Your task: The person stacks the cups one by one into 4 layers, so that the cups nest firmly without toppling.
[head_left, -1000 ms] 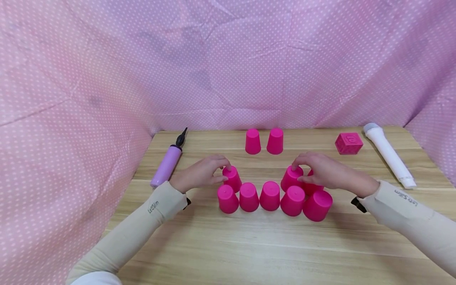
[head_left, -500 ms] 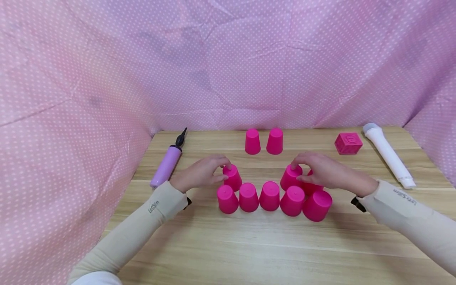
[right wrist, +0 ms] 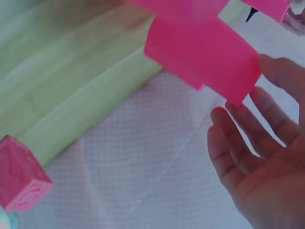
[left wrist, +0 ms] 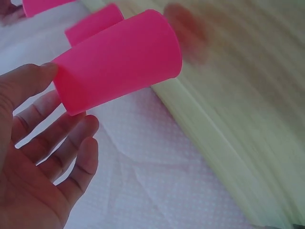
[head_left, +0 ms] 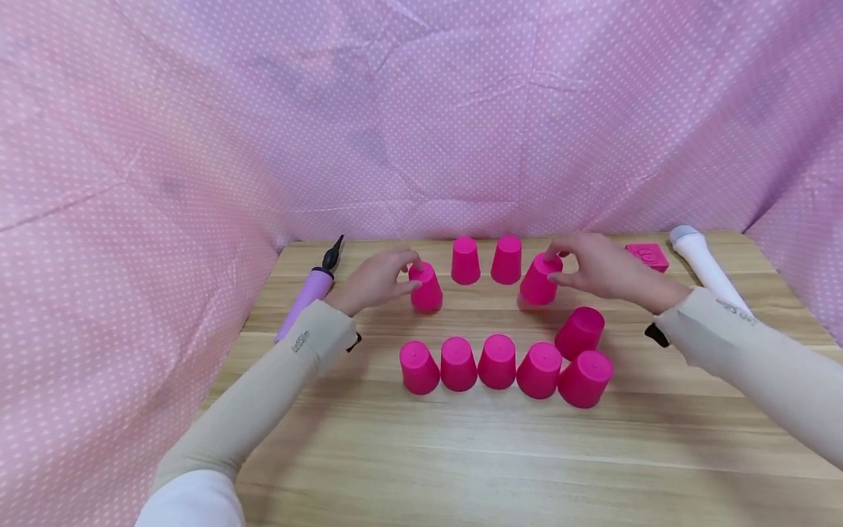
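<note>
My left hand (head_left: pixel 378 279) pinches an upside-down bright pink cup (head_left: pixel 426 290) by its narrow closed end, thumb on one side and fingertips on the other. A matching cup (head_left: pixel 540 284) is pinched the same way by my right hand (head_left: pixel 601 267), and it leans slightly. The left wrist view shows the left-held cup (left wrist: pixel 119 62) close up over the wooden table. Between the two held cups, further back, two more pink cups (head_left: pixel 465 261) stand upside down. Nearer me is a row of several upside-down cups (head_left: pixel 497 364), with a single cup (head_left: pixel 581 333) behind its right end.
A lilac hand pump (head_left: pixel 309 301) with a black nozzle lies on the left. At the back right, a pink embossed cube (head_left: pixel 648 256) is partly hidden by my right hand, beside a white microphone (head_left: pixel 706 269). A pink dotted cloth (head_left: pixel 408 132) hangs behind the table.
Both hands have carried their cups away from me, from just behind the front row toward the two back cups. The single cup behind the row's right end now shows fully.
</note>
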`<state>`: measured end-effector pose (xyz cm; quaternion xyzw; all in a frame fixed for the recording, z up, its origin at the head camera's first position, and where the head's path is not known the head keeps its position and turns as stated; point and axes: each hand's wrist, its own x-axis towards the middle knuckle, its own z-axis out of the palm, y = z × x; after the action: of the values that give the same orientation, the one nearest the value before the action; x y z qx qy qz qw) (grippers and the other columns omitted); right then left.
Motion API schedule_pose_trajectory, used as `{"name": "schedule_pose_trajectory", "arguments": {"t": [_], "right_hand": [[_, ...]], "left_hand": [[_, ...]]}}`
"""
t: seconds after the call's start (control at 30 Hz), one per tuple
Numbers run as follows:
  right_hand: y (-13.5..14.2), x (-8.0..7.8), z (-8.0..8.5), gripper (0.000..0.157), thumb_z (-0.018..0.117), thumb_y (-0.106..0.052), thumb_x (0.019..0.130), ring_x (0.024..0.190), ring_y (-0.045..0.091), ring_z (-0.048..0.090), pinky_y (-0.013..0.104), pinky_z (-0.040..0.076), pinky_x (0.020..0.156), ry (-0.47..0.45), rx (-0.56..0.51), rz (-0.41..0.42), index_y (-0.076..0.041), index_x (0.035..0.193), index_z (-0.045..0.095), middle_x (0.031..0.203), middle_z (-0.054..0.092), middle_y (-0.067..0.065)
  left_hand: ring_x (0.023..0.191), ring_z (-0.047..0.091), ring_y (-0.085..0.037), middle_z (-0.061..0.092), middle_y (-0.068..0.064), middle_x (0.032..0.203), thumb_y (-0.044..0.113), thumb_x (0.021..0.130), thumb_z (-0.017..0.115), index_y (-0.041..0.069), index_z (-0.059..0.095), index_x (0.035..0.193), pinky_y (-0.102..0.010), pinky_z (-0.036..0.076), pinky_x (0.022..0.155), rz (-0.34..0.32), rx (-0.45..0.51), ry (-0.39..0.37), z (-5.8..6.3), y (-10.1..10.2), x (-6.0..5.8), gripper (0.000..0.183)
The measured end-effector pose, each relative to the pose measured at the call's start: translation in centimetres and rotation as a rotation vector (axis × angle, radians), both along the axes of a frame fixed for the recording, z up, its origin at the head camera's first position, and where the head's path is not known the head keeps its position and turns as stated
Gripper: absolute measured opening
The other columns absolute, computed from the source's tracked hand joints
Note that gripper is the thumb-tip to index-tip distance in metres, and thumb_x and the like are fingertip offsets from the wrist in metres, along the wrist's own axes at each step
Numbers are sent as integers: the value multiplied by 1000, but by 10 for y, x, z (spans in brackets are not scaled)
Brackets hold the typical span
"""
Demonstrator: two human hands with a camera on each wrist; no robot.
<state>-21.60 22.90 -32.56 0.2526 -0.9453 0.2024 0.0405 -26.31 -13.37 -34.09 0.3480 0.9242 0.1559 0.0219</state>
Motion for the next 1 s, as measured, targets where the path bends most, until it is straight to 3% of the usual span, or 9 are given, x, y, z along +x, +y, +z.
{"name": "schedule_pose_trajectory", "arguments": {"t": [0.23,0.47,0.67,1.0], "right_hand": [[9,-36,-7,24,78,-11,75,92,33,57,49,46,79,-40,2,-100,-2,94,66,92,65,12],[12,-57,-22,23,74,-12,78,93,36,57,48,45,78,-111,4,-138,0,96,65,92,64,15],[12,-59,-22,24,73,-12,79,94,36,55,49,44,79,-138,12,-167,1,97,65,94,62,17],[12,-58,-24,24,73,-8,80,97,40,54,50,44,83,-148,-9,-159,4,99,64,95,63,18]], "left_hand": [[90,56,-26,58,-2,93,17,85,71,10,60,99,-32,46,75,65,34,-39,-9,5,-37,19],[84,53,-21,59,-5,91,16,87,69,7,60,99,-32,46,70,133,57,-95,-17,11,-59,16],[82,53,-21,59,-6,90,18,88,67,8,61,99,-31,46,69,167,38,-100,-18,14,-67,16],[84,53,-21,58,-4,91,19,89,67,12,60,99,-30,46,69,207,32,-155,-18,15,-65,14]]}}
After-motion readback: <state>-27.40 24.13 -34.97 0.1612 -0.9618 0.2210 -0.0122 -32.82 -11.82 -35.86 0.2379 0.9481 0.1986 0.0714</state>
